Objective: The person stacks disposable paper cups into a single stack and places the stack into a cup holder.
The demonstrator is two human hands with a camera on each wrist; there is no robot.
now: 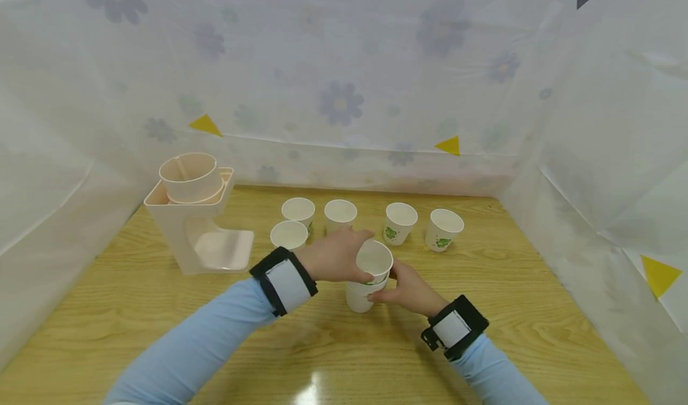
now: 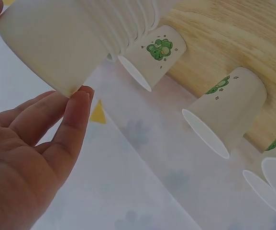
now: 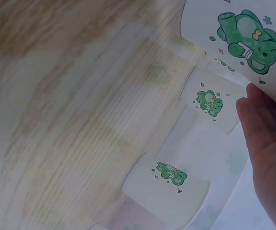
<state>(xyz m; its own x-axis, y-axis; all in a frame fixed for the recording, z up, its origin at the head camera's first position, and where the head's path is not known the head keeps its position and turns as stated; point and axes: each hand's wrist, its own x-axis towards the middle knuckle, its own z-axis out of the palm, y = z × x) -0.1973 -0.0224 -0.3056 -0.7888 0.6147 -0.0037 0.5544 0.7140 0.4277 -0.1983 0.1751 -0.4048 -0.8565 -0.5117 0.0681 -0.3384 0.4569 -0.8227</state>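
one pale cream plastic stand shaped like a coffee maker [image 1: 188, 238] at far left of the wood-grained desk [image 1: 537, 333]; round, open-topped cream container [image 1: 190, 193] seated in its top, flat foot toward the right. neither hand near it.

next, two white paper cups, upright, one nearer [image 1: 288, 236], one just behind [image 1: 298, 209]. a third white paper cup [image 1: 341, 211] to their right, lower part hidden by the left hand [image 1: 334, 255].

left hand: thumb and fingers pinch the rim of the top white paper cup [image 1: 375, 257], which sits raised above the nested white paper cup stack [image 1: 358, 301], centre front. several rims bunched beneath it; count not readable. whether the stack's base touches the desk, cannot tell.

right hand [image 1: 414, 291]: curled round the stack's side, just below the top cup.

right of the stack, two more upright white cups, green bear print: one [image 1: 400, 223], then one farther right [image 1: 444, 230], apart.

progress, judged: separating cups singly looks likely. five stand out of the stack; the top cup is partway free; those nested below remain.
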